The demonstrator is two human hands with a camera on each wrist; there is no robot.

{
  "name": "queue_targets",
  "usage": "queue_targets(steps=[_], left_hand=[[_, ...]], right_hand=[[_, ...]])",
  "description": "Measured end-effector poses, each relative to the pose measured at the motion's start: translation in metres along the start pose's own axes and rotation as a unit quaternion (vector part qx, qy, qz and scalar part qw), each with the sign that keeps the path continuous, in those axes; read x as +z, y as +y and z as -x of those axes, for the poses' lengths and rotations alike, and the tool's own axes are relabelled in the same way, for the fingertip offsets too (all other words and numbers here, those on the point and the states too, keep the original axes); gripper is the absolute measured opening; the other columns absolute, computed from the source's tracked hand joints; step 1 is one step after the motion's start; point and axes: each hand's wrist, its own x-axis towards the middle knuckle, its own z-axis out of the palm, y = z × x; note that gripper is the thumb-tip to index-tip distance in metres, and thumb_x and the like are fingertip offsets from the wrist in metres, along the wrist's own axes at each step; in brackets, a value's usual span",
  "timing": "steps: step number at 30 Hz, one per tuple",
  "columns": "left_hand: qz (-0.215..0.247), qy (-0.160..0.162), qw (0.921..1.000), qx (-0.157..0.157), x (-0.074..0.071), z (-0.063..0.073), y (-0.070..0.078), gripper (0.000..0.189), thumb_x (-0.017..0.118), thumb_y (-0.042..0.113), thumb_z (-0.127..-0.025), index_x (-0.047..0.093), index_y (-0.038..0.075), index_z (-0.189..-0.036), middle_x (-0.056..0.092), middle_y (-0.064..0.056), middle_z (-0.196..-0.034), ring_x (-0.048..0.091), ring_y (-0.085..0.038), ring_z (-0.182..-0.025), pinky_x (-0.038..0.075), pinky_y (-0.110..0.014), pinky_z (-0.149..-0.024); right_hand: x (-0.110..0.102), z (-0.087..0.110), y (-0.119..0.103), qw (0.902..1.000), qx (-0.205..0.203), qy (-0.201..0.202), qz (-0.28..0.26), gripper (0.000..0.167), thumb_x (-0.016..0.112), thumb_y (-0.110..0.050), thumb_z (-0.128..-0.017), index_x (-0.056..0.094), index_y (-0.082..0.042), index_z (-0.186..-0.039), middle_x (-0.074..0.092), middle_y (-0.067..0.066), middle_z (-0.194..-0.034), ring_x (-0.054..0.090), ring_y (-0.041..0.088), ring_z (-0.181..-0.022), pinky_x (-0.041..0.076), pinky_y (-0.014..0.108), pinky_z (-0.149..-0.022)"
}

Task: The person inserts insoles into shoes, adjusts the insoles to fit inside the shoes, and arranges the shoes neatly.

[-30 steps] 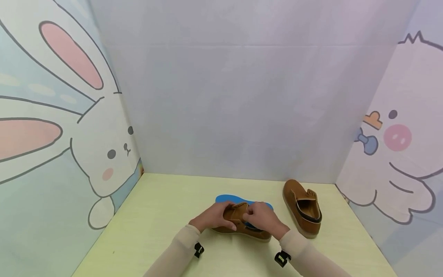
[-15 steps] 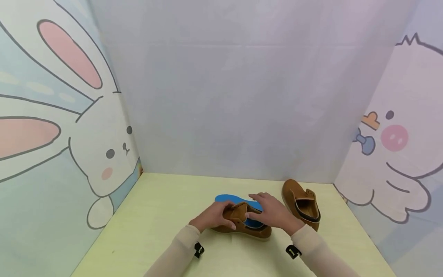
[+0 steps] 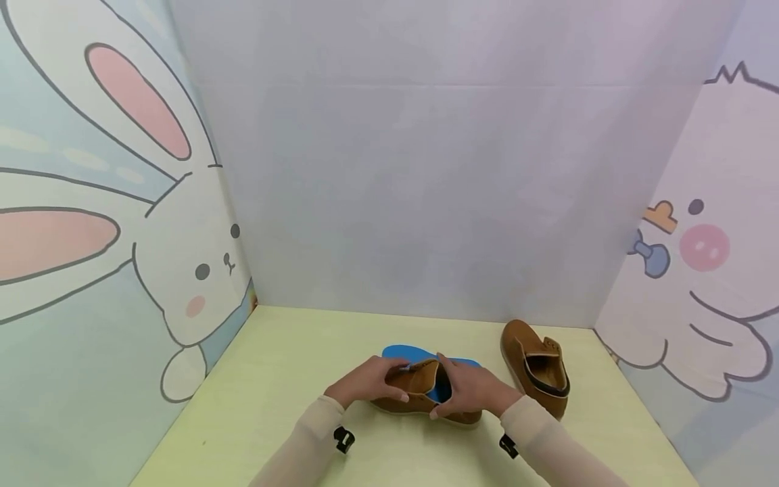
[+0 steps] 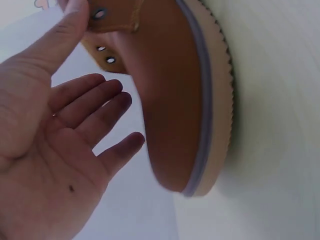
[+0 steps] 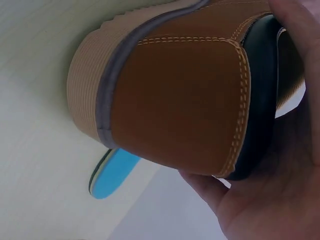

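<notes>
A brown lace-up shoe [image 3: 416,404] without laces sits on the table, toe to the left. My left hand [image 3: 367,380] spans its front part; in the left wrist view the thumb lies on the eyelet flap [image 4: 112,17], with the fingers curving by the toe. Around the heel opening my right hand [image 3: 473,389] grips the shoe, thumb on the near side and fingers on the far side. Blue lining or an insole [image 3: 441,388] shows inside the opening. The right wrist view has the heel [image 5: 180,100] with its dark padded collar [image 5: 260,95].
A loose blue insole [image 3: 406,352] lies just behind the shoe, partly covered by it and the right hand. The matching brown shoe [image 3: 535,365] stands to the right, toe away. A grey wall [image 3: 414,203] closes the back; cartoon-printed panels flank both sides.
My right hand came out of the shoe opening, lifted with fingers spread, then settled around the heel collar. The left hand stays at the front of the shoe.
</notes>
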Motion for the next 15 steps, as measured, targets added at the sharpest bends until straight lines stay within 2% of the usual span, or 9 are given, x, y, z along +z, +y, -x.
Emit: queue_targets(steps=[4, 8, 11, 15], left_hand=[[0.034, 0.002, 0.9994, -0.003, -0.012, 0.012, 0.003, 0.065, 0.069, 0.039, -0.097, 0.05, 0.005, -0.149, 0.053, -0.009, -0.148, 0.051, -0.028, -0.135, 0.047, -0.04, -0.107], [0.062, 0.008, 0.998, 0.0, -0.025, 0.026, 0.003, 0.059, 0.063, 0.037, -0.102, 0.049, 0.005, -0.15, 0.052, -0.011, -0.149, 0.051, -0.031, -0.136, 0.047, -0.046, -0.106], [0.035, 0.017, 0.9992, -0.004, -0.032, 0.037, -0.002, 0.058, 0.061, 0.038, -0.103, 0.051, 0.004, -0.148, 0.054, -0.011, -0.148, 0.051, -0.03, -0.135, 0.045, -0.049, -0.107], [-0.001, 0.04, 0.9991, -0.01, -0.037, 0.053, -0.017, 0.056, 0.063, 0.035, -0.102, 0.052, 0.001, -0.146, 0.055, -0.014, -0.144, 0.055, -0.034, -0.13, 0.047, -0.051, -0.104]], right_hand=[[0.004, 0.001, 0.0, 0.9999, 0.005, -0.006, -0.009, 0.122, 0.083, -0.066, -0.072, 0.025, -0.002, -0.159, 0.05, 0.02, -0.148, 0.062, 0.034, -0.118, 0.053, 0.052, -0.093], [0.007, 0.002, 0.0, 0.9999, -0.001, 0.008, -0.008, 0.114, 0.086, -0.052, -0.075, 0.027, 0.0, -0.157, 0.054, 0.019, -0.142, 0.067, 0.027, -0.098, 0.056, 0.047, -0.081], [0.011, 0.0, 0.002, 0.9997, -0.007, 0.015, -0.016, 0.111, 0.087, -0.046, -0.074, 0.029, 0.001, -0.156, 0.059, 0.017, -0.134, 0.067, 0.022, -0.089, 0.056, 0.044, -0.076], [0.015, -0.002, 0.003, 0.9997, -0.004, 0.023, -0.011, 0.111, 0.089, -0.048, -0.072, 0.033, 0.003, -0.153, 0.062, 0.016, -0.129, 0.067, 0.026, -0.091, 0.057, 0.047, -0.079]])
